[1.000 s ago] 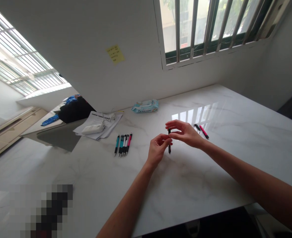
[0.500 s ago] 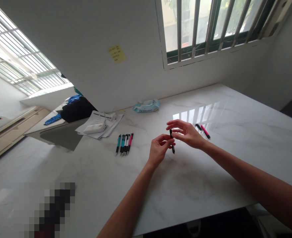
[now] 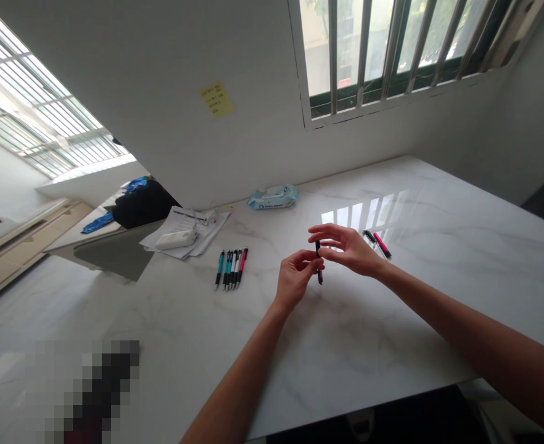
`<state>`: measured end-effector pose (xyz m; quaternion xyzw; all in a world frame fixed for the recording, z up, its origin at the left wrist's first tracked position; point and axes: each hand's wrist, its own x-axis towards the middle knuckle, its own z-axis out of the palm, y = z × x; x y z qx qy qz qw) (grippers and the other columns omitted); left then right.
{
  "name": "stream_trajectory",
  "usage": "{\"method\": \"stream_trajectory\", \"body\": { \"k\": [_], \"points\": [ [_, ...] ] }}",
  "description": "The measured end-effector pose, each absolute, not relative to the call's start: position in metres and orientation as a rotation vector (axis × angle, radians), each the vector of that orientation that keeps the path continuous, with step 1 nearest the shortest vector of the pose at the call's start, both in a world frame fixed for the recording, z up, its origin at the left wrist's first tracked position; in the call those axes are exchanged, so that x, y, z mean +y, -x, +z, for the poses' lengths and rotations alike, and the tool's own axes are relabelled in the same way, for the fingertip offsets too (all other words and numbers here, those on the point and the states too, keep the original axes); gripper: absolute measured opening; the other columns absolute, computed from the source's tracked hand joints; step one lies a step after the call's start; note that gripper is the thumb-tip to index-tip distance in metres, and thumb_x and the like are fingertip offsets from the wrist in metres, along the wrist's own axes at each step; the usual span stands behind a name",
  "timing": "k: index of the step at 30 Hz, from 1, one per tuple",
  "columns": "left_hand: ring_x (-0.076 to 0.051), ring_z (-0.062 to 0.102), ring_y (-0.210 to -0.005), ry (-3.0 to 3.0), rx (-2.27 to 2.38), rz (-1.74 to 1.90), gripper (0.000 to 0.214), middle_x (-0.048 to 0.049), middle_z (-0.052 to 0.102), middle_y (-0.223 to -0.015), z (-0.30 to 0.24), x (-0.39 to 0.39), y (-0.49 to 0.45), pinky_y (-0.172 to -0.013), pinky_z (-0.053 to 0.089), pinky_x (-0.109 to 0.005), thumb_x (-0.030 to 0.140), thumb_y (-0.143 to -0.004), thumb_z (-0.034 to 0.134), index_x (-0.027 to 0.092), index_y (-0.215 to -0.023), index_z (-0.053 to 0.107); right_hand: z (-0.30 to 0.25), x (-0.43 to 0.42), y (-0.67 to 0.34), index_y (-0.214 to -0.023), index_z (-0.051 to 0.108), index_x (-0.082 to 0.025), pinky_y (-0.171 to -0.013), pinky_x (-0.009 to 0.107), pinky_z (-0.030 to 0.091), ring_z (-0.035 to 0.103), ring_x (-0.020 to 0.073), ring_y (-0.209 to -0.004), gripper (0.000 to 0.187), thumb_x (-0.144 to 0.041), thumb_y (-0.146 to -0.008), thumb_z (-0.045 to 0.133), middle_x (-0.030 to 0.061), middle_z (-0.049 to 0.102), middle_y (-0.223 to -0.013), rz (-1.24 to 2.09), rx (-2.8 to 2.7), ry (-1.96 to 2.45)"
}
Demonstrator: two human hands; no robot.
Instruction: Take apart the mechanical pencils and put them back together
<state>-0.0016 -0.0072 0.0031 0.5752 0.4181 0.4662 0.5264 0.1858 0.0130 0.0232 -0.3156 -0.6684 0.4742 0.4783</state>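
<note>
Here, left hand (image 3: 295, 279) pinched around pen (image 3: 320, 277)

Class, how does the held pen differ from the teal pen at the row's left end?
The held pen is pinched by the left hand, right hand at its upper end; the teal pen lies on the table. The held pen shows black parts, its middle covered; the teal pen shows teal and black, uncovered. Both are slim.

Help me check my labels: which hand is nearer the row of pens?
Left. The left hand is right of the row of pens; the right hand is farther right.
</note>
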Motion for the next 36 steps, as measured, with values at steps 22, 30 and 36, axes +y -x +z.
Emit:
{"method": "stream_trajectory", "body": {
  "k": [22,30,36],
  "points": [
    [-0.019,0.073,-0.077,-1.352,1.002,1.129,0.028,-0.0043,0.075,-0.083,0.0,-0.006,0.001,-0.074,0.059,-0.031,0.04,-0.08,0.085,0.016,-0.092,0.078,0.028,0.014,-0.188,-0.123,0.069,-0.021,-0.096,0.043,0.059,0.075,0.0192,-0.092,0.035,-0.02,-0.088,0.066,0.0049,0.077,-0.101,1.196,-1.64,0.742],
    [-0.021,0.074,-0.082,-1.426,0.997,1.078,0.031,-0.0094,0.079,-0.094,-0.007,-0.005,0.0,-0.076,0.059,-0.032,0.042,-0.082,0.082,0.015,-0.099,0.08,0.045,0.011,-0.198,-0.126,0.067,-0.022,-0.094,0.041,0.059,0.074,0.0208,-0.099,0.039,-0.021,-0.087,0.071,0.0059,0.078,-0.103,1.132,-1.595,0.69],
    [-0.019,0.073,-0.079,-1.456,1.029,1.083,0.03,-0.0088,0.078,-0.092,-0.007,-0.006,-0.002,-0.071,0.057,-0.029,0.041,-0.081,0.083,0.015,-0.096,0.079,0.05,0.016,-0.206,-0.119,0.068,-0.021,-0.088,0.038,0.059,0.074,0.0214,-0.099,0.036,-0.034,-0.086,0.077,0.008,0.079,-0.106,1.099,-1.425,0.715]
  ]
}}
